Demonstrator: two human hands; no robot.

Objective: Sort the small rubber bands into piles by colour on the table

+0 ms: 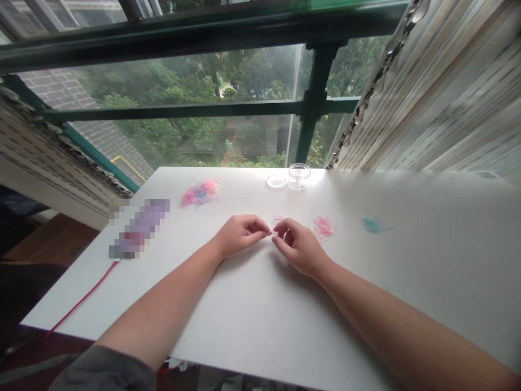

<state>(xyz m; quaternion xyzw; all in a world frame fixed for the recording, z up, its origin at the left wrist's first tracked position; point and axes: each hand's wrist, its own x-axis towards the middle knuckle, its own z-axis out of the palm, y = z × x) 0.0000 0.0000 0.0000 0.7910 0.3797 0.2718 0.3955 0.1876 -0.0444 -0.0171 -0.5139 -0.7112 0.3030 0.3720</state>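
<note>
Over the middle of the white table [240, 326], both hands meet almost fingertip to fingertip. My left hand [240, 236] is closed in a pinch, with a tiny reddish bit at its fingertips too small to name. Curved toward it, my right hand [299, 247] keeps thumb and forefinger slightly apart, with nothing clear between them. A few pale pink strands [278, 219] lie just behind the fingertips, partly hidden. Right of them is a small heap of pink strands [324, 228]. Farther right lies a heap of teal strands [374, 224].
A larger mixed pink, purple and blue pile [201, 193] lies at the back left. A clear footed cup [299, 176] stands beside a clear round disc [276, 182] near the window. At left, a blurred-out purple item [142, 228] joins a red cord [83, 298]. Curtains flank the table.
</note>
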